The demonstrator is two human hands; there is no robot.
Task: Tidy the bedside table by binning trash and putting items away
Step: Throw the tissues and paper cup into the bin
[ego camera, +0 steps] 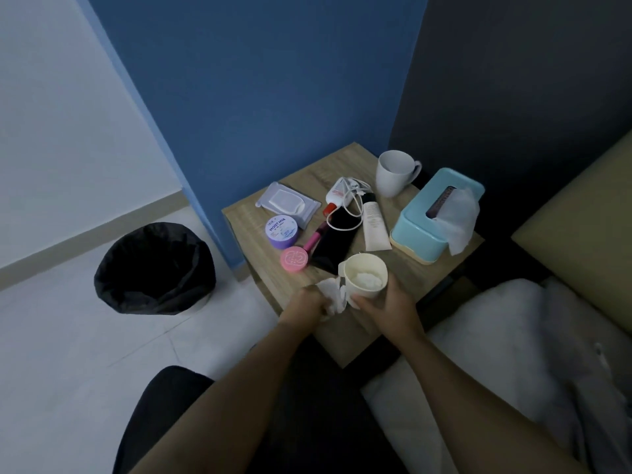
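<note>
Trash comes first here: a round bin lined with a black plastic bag [154, 268] stands on the floor left of the pale wooden counter [342, 336]. The left hand [304, 302] clutches a crumpled white tissue [333, 295] above the counter's near edge, probably to stuff it into the cream paper cup [366, 275] that the right hand [379, 309] grips, so both go out together.

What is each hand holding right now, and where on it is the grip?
The left hand grips a crumpled white tissue by its lower end. The right hand holds the cream paper cup around its lower wall.
</note>
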